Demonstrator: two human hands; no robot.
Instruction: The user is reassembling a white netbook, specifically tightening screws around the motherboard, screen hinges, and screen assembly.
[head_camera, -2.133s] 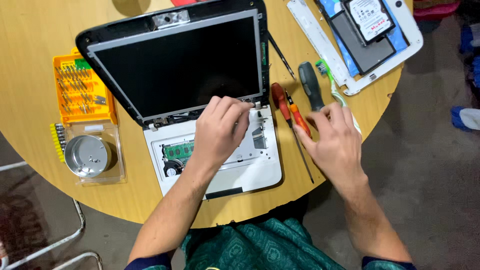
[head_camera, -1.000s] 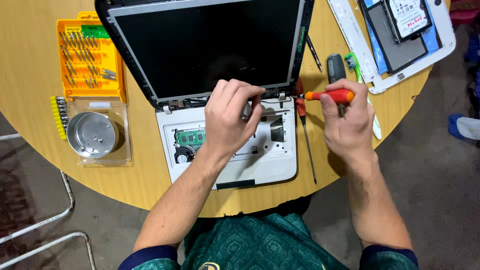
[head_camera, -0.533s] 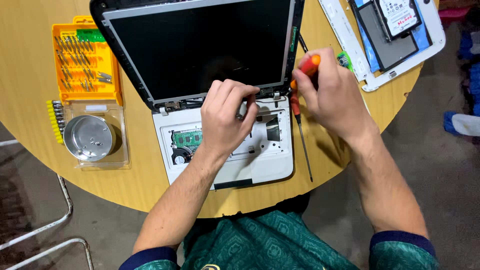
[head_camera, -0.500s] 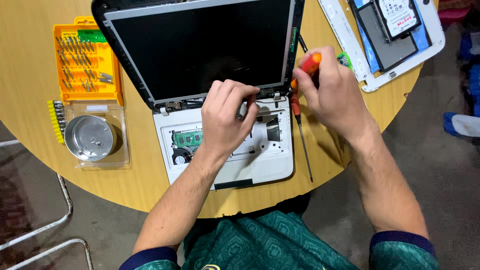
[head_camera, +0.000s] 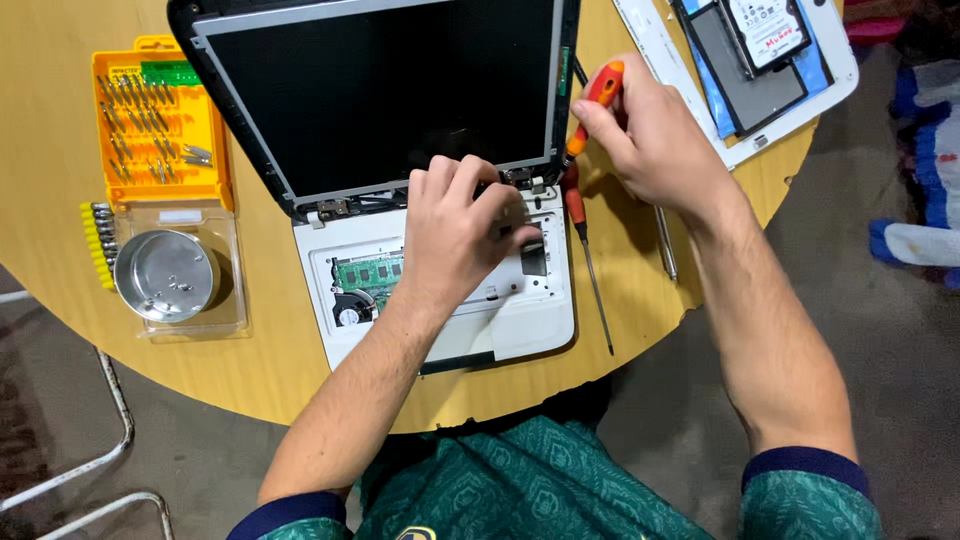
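Resting on the opened white laptop base (head_camera: 520, 330) near the bench's (head_camera: 300, 385) front edge, my left hand (head_camera: 455, 235) curls its fingers at the hinge. Farther off, my right hand (head_camera: 650, 140) grips an orange-handled screwdriver (head_camera: 597, 95), tip down beside the dark screen (head_camera: 380, 90). Another screwdriver (head_camera: 585, 250) lies alongside.

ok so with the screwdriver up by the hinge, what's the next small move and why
Probably seat the tip into the screw at the right hinge and turn. The right hand holds the orange screwdriver angled down at that corner, while the left hand presses on the opened laptop, steadying it. Whether the tip already touches is unclear.
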